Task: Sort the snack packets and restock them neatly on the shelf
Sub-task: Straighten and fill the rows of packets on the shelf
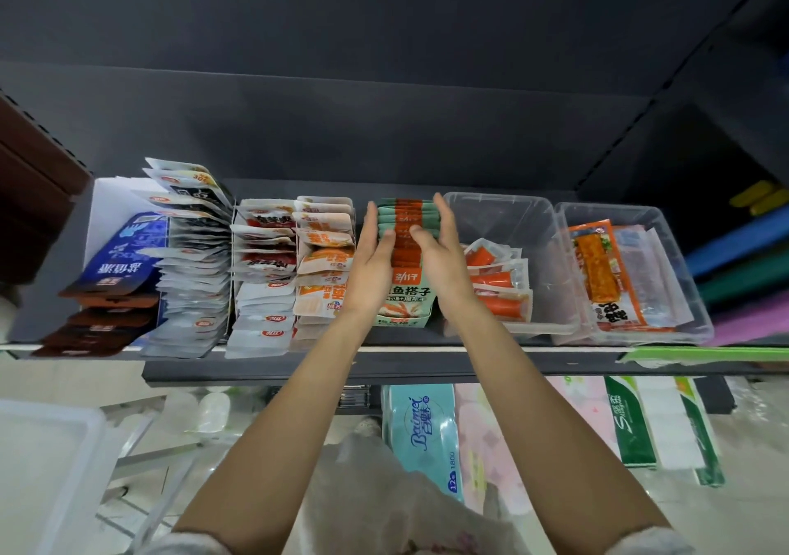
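Green-and-orange packets (407, 251), stacked in a row running near to far, mid-shelf (384, 366). Left hand (371, 264) flat against row's left side, fingers straight, thumb across packet tops. Right hand (439, 251) flat against right side, fingers straight, thumb likewise on top; row pressed between both palms, neither hand curled round a packet. Nearest packet face-up, white print on green.

Left of row: cardboard tray (264, 273) of white-and-red packets, orange-and-white packets (324, 268) beside it, touching left hand's wrist area. Further left: fanned white packets (192, 264), then blue bags (128, 251) over brown bags (98, 324) at shelf's left end.

Right of row: clear bin (538, 230) holding orange stick packets (497, 281) at its near left corner, just beside right wrist. Far right: second clear bin (666, 230) with orange flat packets (606, 277) lying lengthwise.

Dark grey back panel (384, 106) behind shelf.

Below shelf, near: teal tissue pack (422, 430), pink pack (486, 443) beside it, green-and-white packs (657, 422) right. Translucent lid or box (47, 460) at near left. Bare forearms, light sleeves at bottom edge.
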